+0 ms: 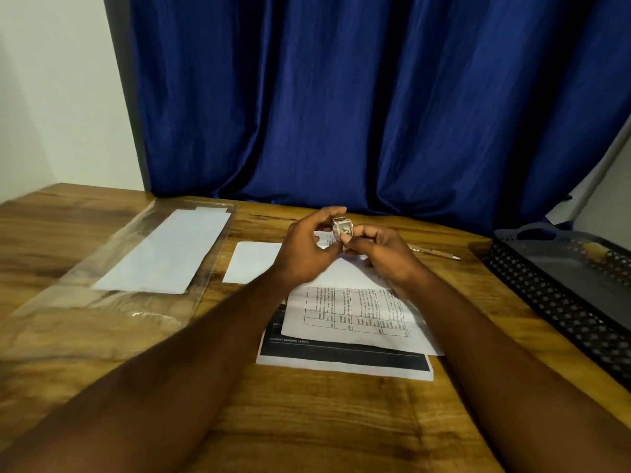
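Lying nearest on the wooden table (307, 421), a sheet with a dark band (341, 361) is seen, partly covered by a printed sheet with a ruled table (355, 312) whose text is too small to be read. Both forearms are stretched forward over these papers.

Just beyond them, the left hand (307, 250) and the right hand (386, 256) are brought together above the papers. A small roll (341, 229) is held between them, raised off the table. The left fingers are curled over its top and near side, while it is pinched from the right by the right thumb and curled fingers. Whether a loose end is being picked at cannot be told.

To the left of the hands, a blank white card (252, 266) is laid flat, and further left a clear plastic sleeve (102, 302) holding white sheets is spread out. Right of the hands, a pen (435, 252) rests on the wood, well apart from a black perforated tray (546, 302) at the table's right edge.

Behind everything, a blue curtain (341, 97) is hung.
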Available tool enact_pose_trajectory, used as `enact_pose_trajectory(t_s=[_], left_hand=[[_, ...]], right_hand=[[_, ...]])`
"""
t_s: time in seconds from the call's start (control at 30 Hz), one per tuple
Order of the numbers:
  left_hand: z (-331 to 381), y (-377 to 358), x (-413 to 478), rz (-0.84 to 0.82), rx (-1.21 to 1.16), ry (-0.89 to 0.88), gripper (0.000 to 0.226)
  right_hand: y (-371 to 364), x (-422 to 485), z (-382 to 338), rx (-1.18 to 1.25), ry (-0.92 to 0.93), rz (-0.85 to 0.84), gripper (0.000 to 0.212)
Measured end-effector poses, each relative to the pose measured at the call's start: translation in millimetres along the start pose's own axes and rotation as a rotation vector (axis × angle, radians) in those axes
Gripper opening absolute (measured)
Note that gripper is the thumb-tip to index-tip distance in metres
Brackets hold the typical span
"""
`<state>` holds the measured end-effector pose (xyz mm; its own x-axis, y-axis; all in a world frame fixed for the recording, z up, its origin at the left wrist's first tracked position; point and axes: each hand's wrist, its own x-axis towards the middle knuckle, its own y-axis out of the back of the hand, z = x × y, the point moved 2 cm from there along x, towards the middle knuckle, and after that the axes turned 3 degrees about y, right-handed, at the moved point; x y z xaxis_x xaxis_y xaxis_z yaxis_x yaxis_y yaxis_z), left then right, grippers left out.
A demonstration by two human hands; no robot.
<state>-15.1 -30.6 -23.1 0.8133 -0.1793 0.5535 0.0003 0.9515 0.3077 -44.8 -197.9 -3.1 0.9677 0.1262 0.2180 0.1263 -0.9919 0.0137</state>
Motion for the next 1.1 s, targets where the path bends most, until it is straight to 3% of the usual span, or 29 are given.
enact_pose_trajectory(t_s=[0.13, 0.27, 0.37, 0.5, 0.73, 1.1], left_hand=[[-0.4, 0.0, 2.0, -0.009, 0.026, -0.023, 0.054], [-1.4, -1.2, 3.3, -0.009, 0.038, -0.019, 0.052], [-1.8, -2.8, 3.5, -0.011, 0.063, -0.033, 0.048], [-2.0, -3.9, 3.2, -0.036, 0.126, -0.038, 0.049], [-4.4, -5.6, 2.9, -0.073, 0.157, -0.062, 0.041], [-3.0, -2.8, 1.5, -0.027, 0.169, -0.016, 0.042]], right_hand=[[2.8, 2.5, 2.0, 0.001, 0.001, -0.013, 0.026], [7.8, 4.3, 1.3, -0.126, 0.036, 0.081, 0.023], [15.7, 6.6, -0.5, -0.358, 0.137, 0.177, 0.032], [21.7, 9.2, -5.3, -0.508, 0.296, 0.107, 0.048], [16.0, 7.4, -6.7, -0.629, 0.461, 0.074, 0.015], [12.8, 6.5, -9.3, -0.653, 0.508, 0.070, 0.007]])
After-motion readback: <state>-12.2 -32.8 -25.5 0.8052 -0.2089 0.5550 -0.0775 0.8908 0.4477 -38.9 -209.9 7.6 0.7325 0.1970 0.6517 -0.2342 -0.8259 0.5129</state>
